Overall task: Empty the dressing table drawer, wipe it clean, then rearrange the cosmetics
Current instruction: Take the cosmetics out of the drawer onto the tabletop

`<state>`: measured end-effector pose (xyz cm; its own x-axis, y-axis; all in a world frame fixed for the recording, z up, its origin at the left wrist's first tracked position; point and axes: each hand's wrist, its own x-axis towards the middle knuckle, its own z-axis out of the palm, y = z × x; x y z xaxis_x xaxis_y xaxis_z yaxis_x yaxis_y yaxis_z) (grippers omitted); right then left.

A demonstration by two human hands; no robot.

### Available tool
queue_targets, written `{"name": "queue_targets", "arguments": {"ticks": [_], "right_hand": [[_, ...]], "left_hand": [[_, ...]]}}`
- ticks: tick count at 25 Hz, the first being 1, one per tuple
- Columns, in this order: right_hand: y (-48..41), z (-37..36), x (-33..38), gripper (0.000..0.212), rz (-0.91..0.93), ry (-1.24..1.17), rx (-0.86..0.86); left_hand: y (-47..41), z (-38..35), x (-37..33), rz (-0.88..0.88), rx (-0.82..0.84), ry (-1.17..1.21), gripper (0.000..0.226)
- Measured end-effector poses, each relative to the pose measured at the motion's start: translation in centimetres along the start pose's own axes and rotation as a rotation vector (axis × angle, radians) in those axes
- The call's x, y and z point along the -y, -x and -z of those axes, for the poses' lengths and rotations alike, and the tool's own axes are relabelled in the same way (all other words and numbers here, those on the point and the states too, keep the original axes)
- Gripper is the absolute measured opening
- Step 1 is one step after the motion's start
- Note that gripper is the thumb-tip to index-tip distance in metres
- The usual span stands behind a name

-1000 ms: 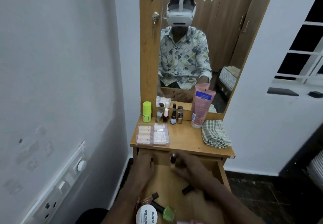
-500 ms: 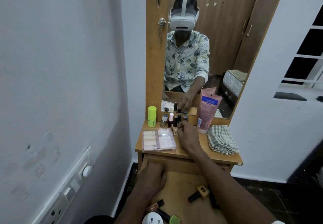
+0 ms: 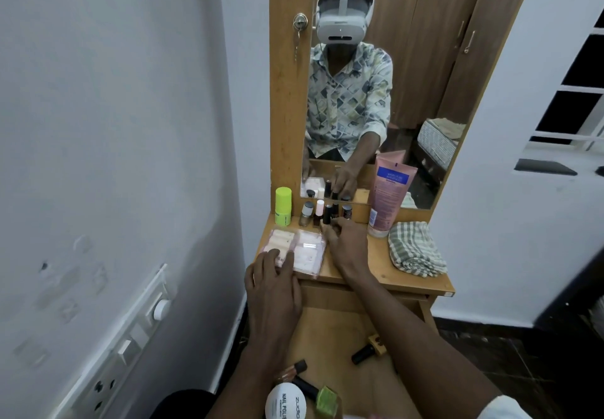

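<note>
Emptying step: the drawer [image 3: 327,330] stands pulled out below the table top [image 3: 369,265] with cosmetics left in it, so unloading isn't finished and wiping hasn't begun
Right hand [image 3: 346,245]: fingertips bent down among the small bottles [image 3: 323,213] at the top's back edge; I cannot tell whether they pinch one
Left hand [image 3: 273,284]: fingers straight, resting flat on the pink case [image 3: 307,248] at the front left corner
Next move: I judge, reach back into the drawer for the dark and gold bottle [image 3: 367,351] lying there
Writing: "ZUDIO" and "NAIL POLIS" on the white lid [image 3: 284,402]; the pink tube [image 3: 389,196] has a blue label too small to read
</note>
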<state>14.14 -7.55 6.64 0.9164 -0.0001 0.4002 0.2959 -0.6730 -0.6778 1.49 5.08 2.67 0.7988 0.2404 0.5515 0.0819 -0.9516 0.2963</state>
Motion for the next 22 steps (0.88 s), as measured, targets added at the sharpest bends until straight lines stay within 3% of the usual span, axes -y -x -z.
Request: {"name": "queue_targets", "arguments": {"ticks": [4,13,22], "right_hand": [[0.2,0.3,1.2,0.014,-0.023,-0.011,-0.031],[1.1,-0.3,0.1,0.015,-0.066,0.085,-0.085],[1.1,-0.5,-0.2,0.014,-0.048,0.033,-0.080]], "left_hand": [[-0.5,0.6,0.1,0.021,0.015,-0.053,0.054],[0.4,0.1,-0.2,0.039,0.049,-0.041,0.058],[0.0,-0.1,0.0,0.080,0.098,-0.015,0.065]]}}
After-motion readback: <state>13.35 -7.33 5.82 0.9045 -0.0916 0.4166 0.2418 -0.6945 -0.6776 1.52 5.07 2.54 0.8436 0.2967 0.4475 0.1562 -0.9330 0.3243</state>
